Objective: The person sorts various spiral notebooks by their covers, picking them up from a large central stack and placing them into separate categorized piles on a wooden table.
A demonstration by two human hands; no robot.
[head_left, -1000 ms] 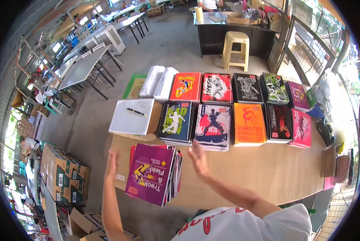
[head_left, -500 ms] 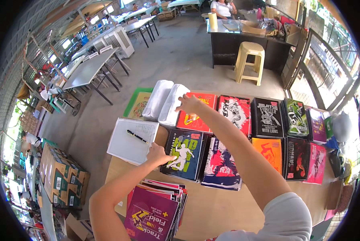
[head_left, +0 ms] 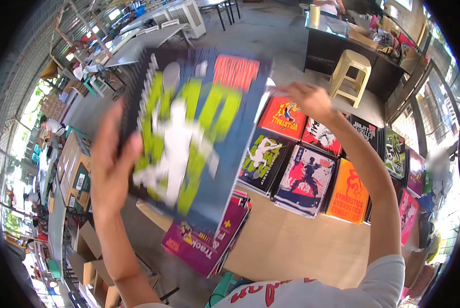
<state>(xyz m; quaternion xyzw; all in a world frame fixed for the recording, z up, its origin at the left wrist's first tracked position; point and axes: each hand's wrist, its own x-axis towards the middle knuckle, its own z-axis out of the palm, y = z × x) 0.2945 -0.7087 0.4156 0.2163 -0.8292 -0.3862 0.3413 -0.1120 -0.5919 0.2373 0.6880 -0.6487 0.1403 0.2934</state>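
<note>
Two hands [head_left: 109,169] [head_left: 307,100] on a blurred notebook [head_left: 189,133] (green-and-blue, seemingly spiral-bound) — above stacks [head_left: 209,241].

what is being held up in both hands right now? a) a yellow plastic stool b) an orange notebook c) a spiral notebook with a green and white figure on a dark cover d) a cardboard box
c: the left hand and right hand grip the edges of a blurred spiral notebook, raised above the purple notebook stack on the table.

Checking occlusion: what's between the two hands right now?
Head view: a blurred stack of spiral notebooks, dark cover with a green and white figure, spans from the left hand to the right hand, both gripping its edges.
</note>
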